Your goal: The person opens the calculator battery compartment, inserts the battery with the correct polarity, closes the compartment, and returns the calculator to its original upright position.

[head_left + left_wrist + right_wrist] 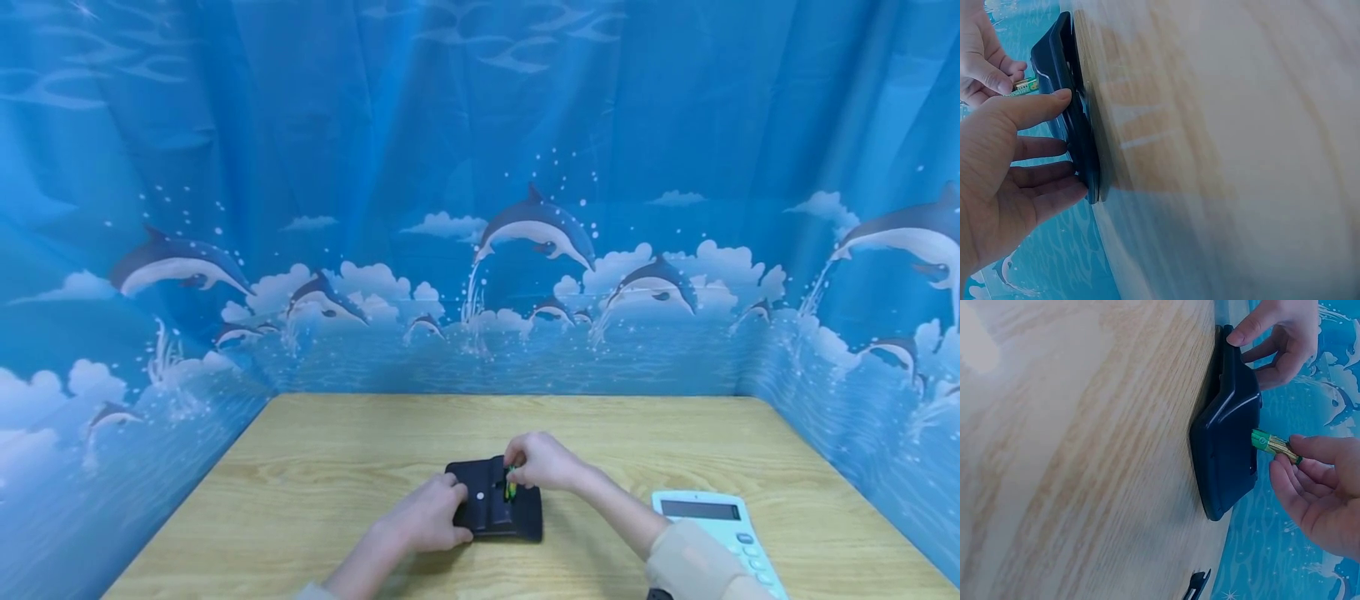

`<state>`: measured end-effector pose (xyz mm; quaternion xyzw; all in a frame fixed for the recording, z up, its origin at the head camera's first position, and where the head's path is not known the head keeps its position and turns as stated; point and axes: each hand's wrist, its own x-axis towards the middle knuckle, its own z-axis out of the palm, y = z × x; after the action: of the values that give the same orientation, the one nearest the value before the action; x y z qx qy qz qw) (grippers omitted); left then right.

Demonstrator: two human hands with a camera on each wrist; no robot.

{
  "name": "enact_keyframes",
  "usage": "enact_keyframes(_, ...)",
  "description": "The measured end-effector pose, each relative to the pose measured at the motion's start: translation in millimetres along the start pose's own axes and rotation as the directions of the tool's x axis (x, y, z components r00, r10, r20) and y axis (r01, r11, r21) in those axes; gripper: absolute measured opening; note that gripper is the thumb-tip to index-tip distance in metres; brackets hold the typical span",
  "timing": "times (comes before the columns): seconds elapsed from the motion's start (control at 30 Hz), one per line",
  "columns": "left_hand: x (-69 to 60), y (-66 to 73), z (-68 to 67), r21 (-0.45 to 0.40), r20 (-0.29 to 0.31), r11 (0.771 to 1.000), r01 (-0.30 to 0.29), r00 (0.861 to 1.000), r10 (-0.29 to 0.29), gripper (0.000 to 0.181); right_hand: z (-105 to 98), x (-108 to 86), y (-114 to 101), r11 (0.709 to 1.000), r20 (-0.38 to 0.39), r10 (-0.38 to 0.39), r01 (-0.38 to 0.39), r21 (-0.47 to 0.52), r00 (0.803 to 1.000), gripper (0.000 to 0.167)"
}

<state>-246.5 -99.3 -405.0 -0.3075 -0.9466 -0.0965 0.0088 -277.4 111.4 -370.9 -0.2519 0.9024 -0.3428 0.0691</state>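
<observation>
A black plastic device (487, 521) lies on the wooden table, with a narrow battery slot in its upper face and a small white dot beside it. My left hand (429, 512) holds its left side, the thumb on one edge and the fingers farther along, as the left wrist view shows. Between thumb and fingertips, my right hand (1322, 487) pinches a green and gold battery (1270, 444). One end of the battery is at the slot; whether it touches the inside I cannot tell. What kind of device it is stays unclear from this side.
A pale mint calculator (723, 525) lies at the right, partly under the right forearm. On the table in the right wrist view is a small black piece (1196, 586). Blue dolphin-print curtains (480, 208) enclose the table's (360, 433) back and sides.
</observation>
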Motion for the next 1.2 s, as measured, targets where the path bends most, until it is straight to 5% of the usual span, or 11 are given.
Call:
enact_keyframes(0.43,1.1,1.6,-0.5,0.002,0.002,1.0,0.007,1.0,-0.007,0.034,3.3,6.4,10.9,0.996,-0.058,0.049,-0.044,0.08,0.997,0.007)
enact_keyframes(0.7,1.1,1.2,0.0,-0.003,0.016,1.0,0.016,1.0,-0.016,0.035,6.6,8.6,13.8,0.998,-0.08,0.042,-0.046,-0.047,0.996,0.004)
enact_keyframes(1.2,1.6,-1.3,4.1,0.008,0.007,1.0,0.005,1.0,-0.006,0.042,15.2,12.0,17.6,0.994,-0.127,0.031,-0.044,-0.097,0.991,0.013)
